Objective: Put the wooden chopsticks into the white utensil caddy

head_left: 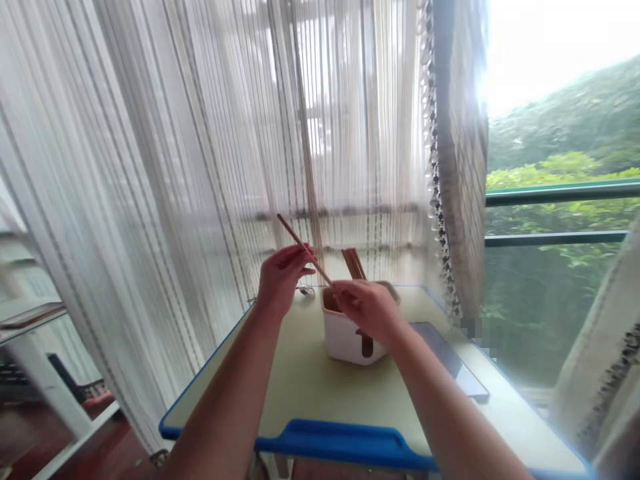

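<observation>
Bare forearms (233, 387) reach from the near edge over the pale, blue-rimmed worktop (300, 387), leading to two hands working on one thin stick (291, 230). It slants in the air, upper end to the far left, lower end by the left rim of the white container (345, 340). The left hand (280, 277) pinches it partway along with the fingertips; the right hand (367, 307) has its grip closed around the lower end, just over the container. Handling so slender a thing calls, I'd judge, for light pressure at both points, both hands moving together so it neither bends nor twists; keeping the right wrist a little raised should avoid nudging the rim.

The container sits upright, its left opening brown inside, a dark patch on its near face. Several brown sticks (354, 263) stick up at its far side, leaning left; the right hand hides much of the opening, so their compartment cannot be told. A shiny metal utensil (306, 291) lies to the left, a dark flat panel (450, 360) to the right.
</observation>
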`<state>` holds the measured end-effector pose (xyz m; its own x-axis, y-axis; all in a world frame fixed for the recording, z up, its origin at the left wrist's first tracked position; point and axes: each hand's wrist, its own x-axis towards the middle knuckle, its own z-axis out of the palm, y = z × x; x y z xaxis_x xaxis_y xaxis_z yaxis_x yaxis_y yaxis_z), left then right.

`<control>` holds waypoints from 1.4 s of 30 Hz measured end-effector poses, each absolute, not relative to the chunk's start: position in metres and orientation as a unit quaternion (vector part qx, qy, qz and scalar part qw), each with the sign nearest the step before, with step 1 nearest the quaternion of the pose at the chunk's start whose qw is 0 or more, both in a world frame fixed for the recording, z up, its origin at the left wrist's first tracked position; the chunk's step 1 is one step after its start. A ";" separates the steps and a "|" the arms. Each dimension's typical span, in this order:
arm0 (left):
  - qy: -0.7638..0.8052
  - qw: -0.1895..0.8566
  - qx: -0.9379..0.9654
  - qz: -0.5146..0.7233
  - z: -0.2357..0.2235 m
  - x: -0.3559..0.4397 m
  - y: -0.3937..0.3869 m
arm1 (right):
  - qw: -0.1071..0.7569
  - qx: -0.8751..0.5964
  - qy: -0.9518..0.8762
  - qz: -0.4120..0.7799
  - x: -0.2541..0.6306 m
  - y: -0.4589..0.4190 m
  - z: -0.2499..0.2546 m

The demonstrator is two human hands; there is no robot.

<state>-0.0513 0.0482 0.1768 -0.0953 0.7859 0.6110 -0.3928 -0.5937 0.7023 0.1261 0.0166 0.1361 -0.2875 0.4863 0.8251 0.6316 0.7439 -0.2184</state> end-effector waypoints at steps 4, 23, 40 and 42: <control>0.165 0.367 0.541 0.739 0.192 -0.010 0.063 | 0.519 -0.406 -0.747 -0.084 0.159 0.041 0.153; 0.185 0.206 0.686 0.673 0.201 0.045 0.093 | 0.610 -0.470 -0.633 -0.080 0.181 0.066 0.129; 0.218 0.228 0.698 0.643 0.188 0.040 0.122 | 0.496 -0.536 -0.681 -0.063 0.189 0.081 0.107; 0.210 0.234 0.703 0.638 0.187 0.040 0.125 | 0.473 -0.541 -0.692 -0.077 0.192 0.082 0.107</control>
